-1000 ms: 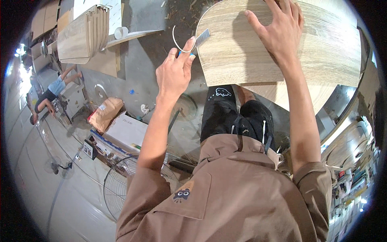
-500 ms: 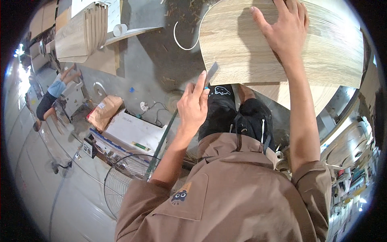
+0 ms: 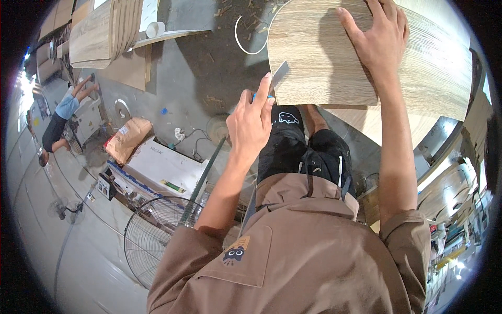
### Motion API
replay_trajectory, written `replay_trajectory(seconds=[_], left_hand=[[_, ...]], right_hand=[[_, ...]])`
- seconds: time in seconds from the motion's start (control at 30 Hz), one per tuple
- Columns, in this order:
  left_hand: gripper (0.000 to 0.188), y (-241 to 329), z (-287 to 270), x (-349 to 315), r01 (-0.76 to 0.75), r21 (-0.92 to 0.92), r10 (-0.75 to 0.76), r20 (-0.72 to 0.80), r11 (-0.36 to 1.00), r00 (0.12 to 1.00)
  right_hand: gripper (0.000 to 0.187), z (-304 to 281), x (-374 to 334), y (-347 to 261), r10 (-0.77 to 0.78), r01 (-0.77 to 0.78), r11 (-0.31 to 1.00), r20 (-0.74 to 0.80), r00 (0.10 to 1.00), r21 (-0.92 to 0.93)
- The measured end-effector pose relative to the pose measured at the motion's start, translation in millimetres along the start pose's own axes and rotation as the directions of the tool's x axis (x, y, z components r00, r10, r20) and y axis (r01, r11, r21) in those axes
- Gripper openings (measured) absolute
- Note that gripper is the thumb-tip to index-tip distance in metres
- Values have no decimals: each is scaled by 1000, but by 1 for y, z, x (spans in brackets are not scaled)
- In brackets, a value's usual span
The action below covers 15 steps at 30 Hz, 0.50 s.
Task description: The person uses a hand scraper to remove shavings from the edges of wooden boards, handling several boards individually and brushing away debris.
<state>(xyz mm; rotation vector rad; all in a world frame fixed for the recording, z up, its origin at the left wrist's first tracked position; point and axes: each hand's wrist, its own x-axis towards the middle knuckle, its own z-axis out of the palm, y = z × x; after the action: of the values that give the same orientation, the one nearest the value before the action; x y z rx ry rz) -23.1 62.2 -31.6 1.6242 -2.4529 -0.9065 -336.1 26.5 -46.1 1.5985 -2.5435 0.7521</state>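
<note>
My left hand (image 3: 250, 121) is closed around a flat grey-bladed hand tool (image 3: 281, 75) with a bit of blue at its handle; whether it is a file or a knife I cannot tell. The blade crosses the left edge of a wood-grain board (image 3: 324, 57) with a rounded far-left corner. On the board's upper face rests my right hand (image 3: 381, 44), palm down, fingers stretched and thumb spread. A second wood-grain board (image 3: 426, 112) lies under the first and sticks out to the right.
A white curved strip (image 3: 239, 36) lies on the floor beyond the board. Stacked curved panels (image 3: 94, 36) stand at far left. A wire-guarded fan (image 3: 151, 235), a white box (image 3: 167, 162) and a brown paper sack (image 3: 130, 137) are on my left. Another person (image 3: 63, 118) is farther left.
My left hand and the blade have moved slightly farther forward along the board's left edge. My right hand stays flat on the board. The whole view has shifted a little.
</note>
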Motion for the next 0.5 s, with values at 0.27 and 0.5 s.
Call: replay_trajectory(seconds=[0.27,0.5], left_hand=[[49,-5,-2,11,-35,34,36,-17,999,999],[53,-10,4,25,-123,28,125,-68,992,990]], right_hand=[[55,0,0,-1,2,-2,1000,2,1000,-4],[58,43,-2,53,-189,179,982,-217,958,-66]])
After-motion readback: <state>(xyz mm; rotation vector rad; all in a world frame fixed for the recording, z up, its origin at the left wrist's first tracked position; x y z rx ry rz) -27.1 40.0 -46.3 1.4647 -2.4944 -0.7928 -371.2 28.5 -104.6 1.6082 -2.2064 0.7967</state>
